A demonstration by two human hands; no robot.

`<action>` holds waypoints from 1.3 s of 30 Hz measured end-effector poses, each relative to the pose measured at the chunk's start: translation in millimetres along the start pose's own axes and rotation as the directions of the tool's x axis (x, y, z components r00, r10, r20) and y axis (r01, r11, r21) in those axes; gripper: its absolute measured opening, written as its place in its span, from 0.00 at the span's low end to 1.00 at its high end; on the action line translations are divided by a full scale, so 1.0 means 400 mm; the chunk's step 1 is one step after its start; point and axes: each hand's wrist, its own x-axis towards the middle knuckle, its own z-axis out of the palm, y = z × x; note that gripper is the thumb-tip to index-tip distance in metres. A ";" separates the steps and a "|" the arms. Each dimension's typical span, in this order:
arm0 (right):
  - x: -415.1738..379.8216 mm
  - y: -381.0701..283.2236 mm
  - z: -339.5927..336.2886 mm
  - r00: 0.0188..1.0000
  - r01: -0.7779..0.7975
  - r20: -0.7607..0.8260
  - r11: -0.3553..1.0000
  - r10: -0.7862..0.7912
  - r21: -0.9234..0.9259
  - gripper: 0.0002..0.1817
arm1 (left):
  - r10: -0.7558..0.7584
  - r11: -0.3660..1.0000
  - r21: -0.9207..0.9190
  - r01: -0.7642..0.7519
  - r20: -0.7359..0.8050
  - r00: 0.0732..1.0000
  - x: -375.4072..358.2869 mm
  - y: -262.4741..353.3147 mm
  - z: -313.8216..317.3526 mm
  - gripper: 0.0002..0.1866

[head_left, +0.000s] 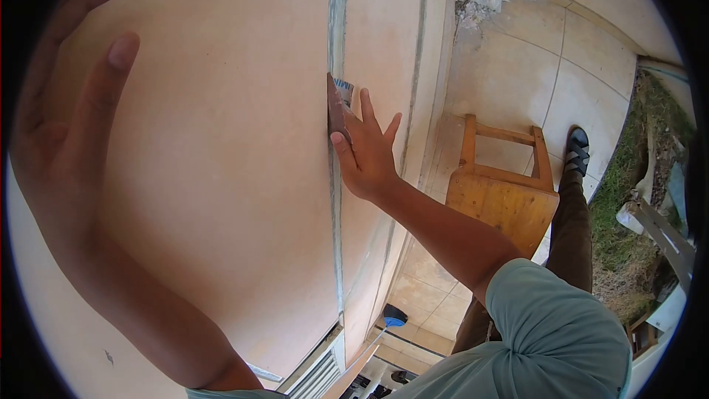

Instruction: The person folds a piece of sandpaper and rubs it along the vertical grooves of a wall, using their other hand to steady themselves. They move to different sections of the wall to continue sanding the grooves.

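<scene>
Near the middle of the view, the right hand (369, 159) pinches a folded brown sandpaper-like sheet (336, 107) with its thumb and some fingers. Two more fingers stick out, toward twelve and one o'clock. The sheet lies against a long, thin grey stripe (337, 22) on the smooth, peach-coloured wall (221, 140). The right arm (443, 225) reaches in from four o'clock, almost straight.

At ten o'clock, the left hand (63, 129) looks big and close, with its fingers loose and spread apart. I cannot tell if it touches the wall. Its arm comes in from seven o'clock.

The stripe runs from twelve to six o'clock, down by a white slatted vent (319, 371). Toward nine o'clock there is lots of bare wall, with wide room. Toward two o'clock the wall ends at an edge, with pale tiled floor (509, 45) past it. At three o'clock, a brown wooden stool (502, 203) stands near the right arm.
</scene>
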 end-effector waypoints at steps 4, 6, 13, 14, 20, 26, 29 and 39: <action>-0.131 0.136 -0.114 0.990 0.002 -0.137 0.993 -0.019 -0.120 0.25 | 0.073 0.993 0.092 -0.071 -0.020 0.997 0.000 0.003 0.007 0.19; -0.196 0.270 -0.272 0.996 -0.081 -0.017 0.798 0.088 -0.597 0.25 | 0.099 0.992 0.079 -0.098 -0.015 0.995 -0.010 0.006 0.004 0.19; -0.364 0.404 -0.597 0.749 -0.443 -0.191 0.265 0.634 -0.857 0.24 | 0.160 0.986 0.062 -0.157 -0.046 0.986 -0.006 -0.018 -0.011 0.18; -0.356 0.398 -0.593 0.682 -0.486 -0.214 0.215 0.699 -0.847 0.23 | 0.164 0.985 0.061 -0.161 -0.048 0.985 -0.004 -0.018 -0.014 0.18; -0.395 0.433 -0.577 0.919 -0.299 -0.188 0.302 0.347 -0.905 0.19 | 0.128 0.989 0.073 -0.128 0.009 0.992 0.012 -0.003 -0.028 0.20; -0.384 0.412 -0.577 0.882 -0.324 -0.186 0.269 0.432 -0.907 0.19 | 0.056 0.996 0.072 -0.060 0.048 0.997 0.023 0.015 -0.031 0.22; -0.389 0.415 -0.580 0.896 -0.314 -0.181 0.291 0.404 -0.904 0.17 | 0.032 0.995 0.091 -0.038 0.066 0.997 0.018 0.011 -0.031 0.23; -0.385 0.421 -0.580 0.919 -0.293 -0.174 0.320 0.353 -0.901 0.16 | -0.015 0.993 0.121 -0.001 0.131 0.991 0.020 0.012 -0.045 0.26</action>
